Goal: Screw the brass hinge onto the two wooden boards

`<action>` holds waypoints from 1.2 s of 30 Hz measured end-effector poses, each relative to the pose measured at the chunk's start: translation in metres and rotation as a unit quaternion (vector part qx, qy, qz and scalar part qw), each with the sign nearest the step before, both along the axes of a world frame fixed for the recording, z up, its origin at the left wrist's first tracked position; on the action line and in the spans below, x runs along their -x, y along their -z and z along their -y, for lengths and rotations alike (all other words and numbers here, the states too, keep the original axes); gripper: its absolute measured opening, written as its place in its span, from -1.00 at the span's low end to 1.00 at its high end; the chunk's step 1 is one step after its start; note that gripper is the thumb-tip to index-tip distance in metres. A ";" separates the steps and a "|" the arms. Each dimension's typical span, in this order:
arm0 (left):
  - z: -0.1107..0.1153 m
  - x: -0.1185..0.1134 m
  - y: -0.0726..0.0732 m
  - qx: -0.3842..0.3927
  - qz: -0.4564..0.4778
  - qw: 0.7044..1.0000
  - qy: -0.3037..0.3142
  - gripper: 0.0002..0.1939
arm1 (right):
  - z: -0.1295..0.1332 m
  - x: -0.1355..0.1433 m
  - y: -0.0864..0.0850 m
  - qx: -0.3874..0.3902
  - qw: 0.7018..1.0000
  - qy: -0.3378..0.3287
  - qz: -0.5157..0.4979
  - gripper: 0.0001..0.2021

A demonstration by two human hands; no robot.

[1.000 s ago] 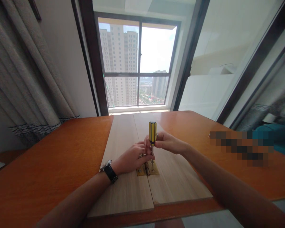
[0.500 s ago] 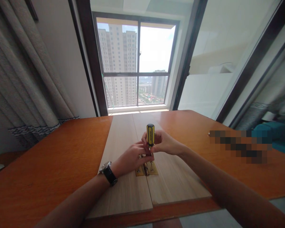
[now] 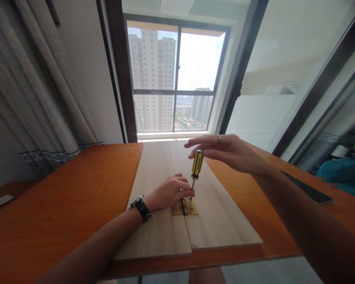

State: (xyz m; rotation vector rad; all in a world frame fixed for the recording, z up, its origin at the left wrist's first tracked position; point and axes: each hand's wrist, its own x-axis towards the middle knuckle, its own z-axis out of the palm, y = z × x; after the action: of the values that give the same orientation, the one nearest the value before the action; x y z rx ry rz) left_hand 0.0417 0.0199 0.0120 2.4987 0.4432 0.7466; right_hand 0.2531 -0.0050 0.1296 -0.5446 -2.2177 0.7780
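Note:
A screwdriver with a yellow and black handle stands almost upright, leaning slightly right, its tip down at a brass hinge. My left hand, with a watch on its wrist, pinches the metal shaft low down, just above the hinge. Fingers apart, my right hand hovers beside and above the handle's top; it wears a ring and grips nothing. The hinge spans the seam between a left wooden board and a right wooden board. My left fingers hide part of the hinge.
Both boards lie on an orange-brown table. On its right side rests a dark flat object, partly behind my right forearm. A grey curtain hangs at left, and a window is beyond the table.
My right hand has let go of the screwdriver handle, opened and risen to the upper right. The screwdriver now leans slightly right. My left hand stays low by the hinge.

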 end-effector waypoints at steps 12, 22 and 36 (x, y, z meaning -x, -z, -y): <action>-0.010 0.009 0.001 0.095 0.182 0.963 -0.177 -0.48 | 0.018 -0.001 -0.029 -0.198 0.951 0.073 0.226 -0.83; -0.014 0.010 0.004 0.068 0.156 0.960 -0.221 -0.53 | 0.035 0.023 -0.028 -0.293 0.878 0.167 0.338 -0.75; -0.013 0.012 0.006 0.012 0.081 0.967 -0.243 -0.69 | 0.048 0.060 -0.015 -0.318 0.690 0.406 0.507 -0.72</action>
State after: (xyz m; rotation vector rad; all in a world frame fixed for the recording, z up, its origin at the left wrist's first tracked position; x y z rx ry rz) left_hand 0.0299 0.0329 0.0058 2.2992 1.0165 1.1115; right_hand 0.1928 -0.0535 0.1445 -1.6778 -2.4625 -0.9959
